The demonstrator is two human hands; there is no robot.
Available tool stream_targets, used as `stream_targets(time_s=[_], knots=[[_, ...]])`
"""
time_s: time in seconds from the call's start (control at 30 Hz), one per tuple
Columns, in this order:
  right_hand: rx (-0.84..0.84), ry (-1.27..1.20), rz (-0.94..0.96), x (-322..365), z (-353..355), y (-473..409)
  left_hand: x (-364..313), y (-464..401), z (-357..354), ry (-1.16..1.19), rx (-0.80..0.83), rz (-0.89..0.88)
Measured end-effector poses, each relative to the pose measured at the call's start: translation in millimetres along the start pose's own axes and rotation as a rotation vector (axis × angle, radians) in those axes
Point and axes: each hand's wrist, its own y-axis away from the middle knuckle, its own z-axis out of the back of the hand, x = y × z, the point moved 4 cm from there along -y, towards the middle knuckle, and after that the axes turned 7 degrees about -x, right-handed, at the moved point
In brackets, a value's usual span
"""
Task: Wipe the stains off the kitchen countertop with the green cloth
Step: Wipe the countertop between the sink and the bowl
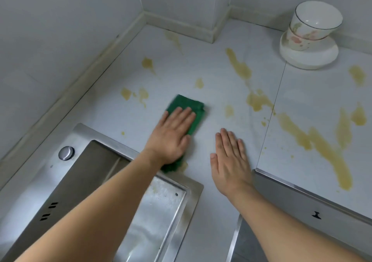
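- Left hand [171,134] presses flat, fingers straight, on the green cloth [187,108].
- Right hand [229,159] rests flat on the bench [211,76], holding nothing.
- Yellow stains [239,68] lie across the bench.

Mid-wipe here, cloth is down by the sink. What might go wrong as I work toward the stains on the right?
1. The stacked bowls sit tilted at the back right, near a stain; a wide sweep could knock them.
2. The green cloth under the left hand may just smear the long yellow streaks rather than lift them.
3. The right hand rests flat on the countertop and could pick up residue once wiping reaches it.
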Motion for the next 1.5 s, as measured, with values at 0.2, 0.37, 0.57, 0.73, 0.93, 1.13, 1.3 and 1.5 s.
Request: stream_targets(time_s=[0.2,0.37,0.57,0.73,0.93,1.13,1.3,1.5], knots=[[0.006,-0.014,-0.001,1.7,-2.2,1.6,73.1,7.6,13.8,-0.049,-0.106,0.616],[-0.001,-0.056,0.040,5.4,4.3,6.3,3.2,15.4,3.6,0.024,-0.137,0.716],[-0.023,-0.075,0.167,28.0,22.6,-6.8,-4.7,27.6,4.3,0.085,-0.111,0.686],[0.048,-0.112,0.311,90.8,17.5,-49.8,53.4,42.7,18.0,0.031,-0.141,0.832],[0.119,-0.019,0.428,118.2,-11.6,-87.4,119.9,41.1,26.8,-0.016,-0.206,0.988],[0.130,0.010,0.393,113.4,-24.8,-93.8,188.0,25.7,44.8,-0.054,-0.220,1.066],[0.148,0.005,0.398,113.0,-22.5,-95.5,189.3,21.0,43.1,-0.071,-0.207,1.054],[0.183,0.029,0.403,114.0,-20.2,-96.6,160.4,29.7,34.4,-0.105,-0.237,1.078]])
